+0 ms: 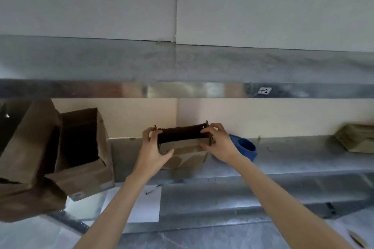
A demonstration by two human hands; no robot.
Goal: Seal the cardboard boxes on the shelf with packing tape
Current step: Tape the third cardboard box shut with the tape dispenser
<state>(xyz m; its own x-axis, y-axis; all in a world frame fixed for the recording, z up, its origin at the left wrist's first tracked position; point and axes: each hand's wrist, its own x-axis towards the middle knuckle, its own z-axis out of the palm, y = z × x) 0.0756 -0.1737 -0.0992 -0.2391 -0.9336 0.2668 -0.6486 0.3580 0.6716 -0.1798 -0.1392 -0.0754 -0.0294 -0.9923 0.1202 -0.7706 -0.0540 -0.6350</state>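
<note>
A small open cardboard box (182, 152) stands on the metal shelf (283, 159) in the middle of the view, its dark inside facing me. My left hand (152, 150) grips its left end, fingers curled over the top edge and thumb under the front flap. My right hand (219, 140) grips the right end the same way. Just behind my right hand lies a blue tape dispenser (245, 147) on the shelf.
Two larger open cardboard boxes (81, 153) lean at the left end of the shelf. A flattened stack of cardboard (356, 138) lies at the far right. A white paper sheet (141, 204) hangs below the shelf front. Another metal shelf (182, 66) runs overhead.
</note>
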